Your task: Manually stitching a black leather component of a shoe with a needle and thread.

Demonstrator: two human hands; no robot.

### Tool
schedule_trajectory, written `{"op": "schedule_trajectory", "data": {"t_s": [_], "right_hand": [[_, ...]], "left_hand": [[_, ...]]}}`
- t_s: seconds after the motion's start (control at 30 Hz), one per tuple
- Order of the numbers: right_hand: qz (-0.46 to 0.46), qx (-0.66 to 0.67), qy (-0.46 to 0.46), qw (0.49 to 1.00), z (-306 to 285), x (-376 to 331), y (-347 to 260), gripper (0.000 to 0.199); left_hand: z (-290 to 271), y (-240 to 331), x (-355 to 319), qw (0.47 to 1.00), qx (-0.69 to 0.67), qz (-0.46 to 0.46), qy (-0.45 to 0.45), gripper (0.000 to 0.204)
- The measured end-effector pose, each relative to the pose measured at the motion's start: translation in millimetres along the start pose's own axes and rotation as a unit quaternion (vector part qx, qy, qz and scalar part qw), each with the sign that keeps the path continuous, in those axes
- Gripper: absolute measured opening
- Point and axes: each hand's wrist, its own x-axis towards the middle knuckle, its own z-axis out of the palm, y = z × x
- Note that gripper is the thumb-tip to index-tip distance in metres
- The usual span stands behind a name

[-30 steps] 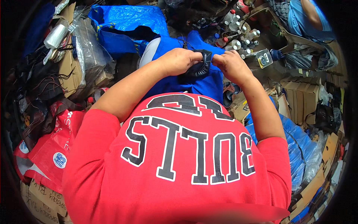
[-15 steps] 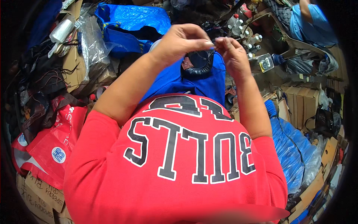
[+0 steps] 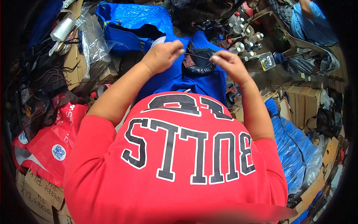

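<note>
On the blue cloth point(image 3: 164, 82) over my lap rests a black leather shoe piece point(image 3: 201, 70) with a gathered, puckered edge and a brown patch at its left side. A thin thread point(image 3: 195, 56) stretches above it from hand to hand. My left hand point(image 3: 163, 56) pinches one end, fingers curled, left of the shoe piece. To the right, my right hand point(image 3: 232, 65) grips the other end between thumb and fingertips, close over the shoe piece's right edge. Whether a needle is in either hand is too small to tell.
Several small bottles point(image 3: 238, 28) and a clear container point(image 3: 266, 61) stand at the upper right. A blue bag point(image 3: 134, 18) lies ahead, a red bag point(image 3: 56, 138) at left. Cardboard boxes point(image 3: 302, 100) and a blue plastic-wrapped bundle point(image 3: 291, 149) lie at right.
My hands were nearly together above the shoe piece. Now they are apart: the left has moved left and down, the right slightly down, with thread taut between them.
</note>
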Motion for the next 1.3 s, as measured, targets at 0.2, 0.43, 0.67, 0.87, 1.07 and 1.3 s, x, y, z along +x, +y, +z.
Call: {"op": "schedule_trajectory", "data": {"t_s": [0.2, 0.43, 0.67, 0.87, 1.07, 1.3], "right_hand": [[0.016, -0.279, 0.022, 0.96, -40.7, -40.6, 12.8, 0.021], [0.437, -0.492, 0.256, 0.708, -246.7, -282.7, 103.0, 0.036], [0.312, -0.224, 0.188, 0.904, -139.6, -161.5, 108.4, 0.041], [0.139, 0.072, 0.042, 0.987, 2.2, -38.2, 20.2, 0.041], [0.177, 0.122, 0.085, 0.973, 3.5, -24.9, 26.0, 0.029], [0.14, 0.069, 0.078, 0.985, -7.9, -25.2, 25.5, 0.031]], "left_hand": [[-78.3, -40.3, -8.9, 0.961, 0.213, 0.134, 0.118, 0.007], [-338.1, -85.9, -82.6, 0.764, 0.528, -0.038, 0.369, 0.019], [-154.3, -67.5, -10.7, 0.832, 0.468, 0.061, 0.292, 0.015], [19.1, 31.8, 13.9, 0.986, -0.099, -0.096, -0.094, 0.022], [11.5, 27.2, 9.9, 0.959, -0.107, -0.176, -0.193, 0.025], [-34.4, -27.1, -16.0, 0.942, -0.246, -0.192, -0.123, 0.032]]}}
